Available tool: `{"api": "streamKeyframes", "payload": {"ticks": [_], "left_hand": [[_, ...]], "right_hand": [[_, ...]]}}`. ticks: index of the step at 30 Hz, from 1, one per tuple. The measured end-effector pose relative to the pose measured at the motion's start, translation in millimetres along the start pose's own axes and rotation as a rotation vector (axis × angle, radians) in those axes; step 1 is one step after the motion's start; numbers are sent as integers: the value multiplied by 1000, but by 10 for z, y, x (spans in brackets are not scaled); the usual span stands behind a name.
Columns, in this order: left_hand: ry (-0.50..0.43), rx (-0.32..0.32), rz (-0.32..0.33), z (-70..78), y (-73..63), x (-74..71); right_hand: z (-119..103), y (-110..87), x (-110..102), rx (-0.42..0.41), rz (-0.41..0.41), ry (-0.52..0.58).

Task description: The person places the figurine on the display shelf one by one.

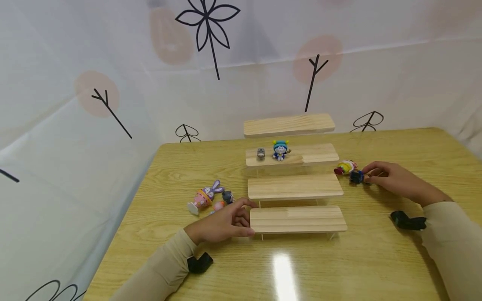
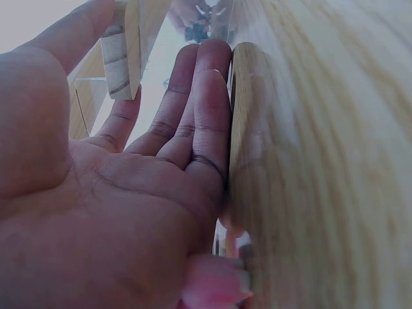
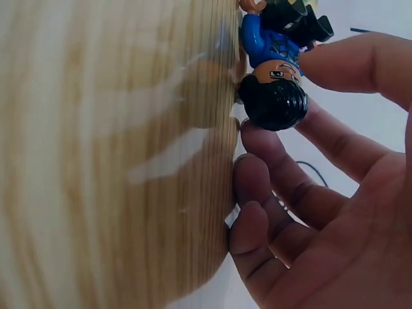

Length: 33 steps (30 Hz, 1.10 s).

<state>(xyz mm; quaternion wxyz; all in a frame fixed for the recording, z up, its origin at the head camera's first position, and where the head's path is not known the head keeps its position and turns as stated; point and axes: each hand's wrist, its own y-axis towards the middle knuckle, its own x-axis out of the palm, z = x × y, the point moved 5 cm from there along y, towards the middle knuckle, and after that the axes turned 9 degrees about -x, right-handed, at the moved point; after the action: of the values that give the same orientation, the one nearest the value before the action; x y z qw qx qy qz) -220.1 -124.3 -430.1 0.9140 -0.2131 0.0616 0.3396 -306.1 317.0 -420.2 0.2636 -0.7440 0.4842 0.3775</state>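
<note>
My left hand (image 1: 227,221) grips the left end of the lowest step of a wooden tiered display shelf (image 1: 297,219), thumb at the front edge and index finger at the back. In the left wrist view the other fingers (image 2: 209,109) rest along the tabletop. My right hand (image 1: 399,179) is right of the shelf, its thumb and fingers pinching a small toy figure (image 3: 273,96) with black hair and a blue top. That figure lies low over the table, beside a toy figure in yellow and red (image 1: 345,167).
On an upper step stand a blue-hatted figurine (image 1: 280,151) and a small grey figurine (image 1: 261,154). Left of the shelf lie a purple-eared rabbit figurine (image 1: 205,197) and a dark-headed figurine (image 1: 227,197). A patterned white cloth (image 1: 263,83) hangs behind the wooden table (image 1: 169,167).
</note>
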Motion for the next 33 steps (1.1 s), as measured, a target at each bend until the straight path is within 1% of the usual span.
{"api": "streamKeyframes", "payload": {"ticks": [4, 7, 13, 20, 26, 33], "left_hand": [[10, 6, 3, 14, -5, -3], [0, 5, -3, 14, -9, 1], [-9, -3, -5, 5, -5, 0], [2, 16, -7, 23, -9, 3], [-2, 12, -2, 36, -16, 15], [-9, 10, 2, 30, -16, 14]], "right_hand": [[-4, 3, -2, -9, 14, -25], [6, -2, 8, -9, 18, -37], [1, -6, 12, -17, 21, -31], [-22, -1, 2, -19, 24, -39], [-23, -10, 15, -18, 20, -41], [-70, -6, -5, -20, 61, -36]]}}
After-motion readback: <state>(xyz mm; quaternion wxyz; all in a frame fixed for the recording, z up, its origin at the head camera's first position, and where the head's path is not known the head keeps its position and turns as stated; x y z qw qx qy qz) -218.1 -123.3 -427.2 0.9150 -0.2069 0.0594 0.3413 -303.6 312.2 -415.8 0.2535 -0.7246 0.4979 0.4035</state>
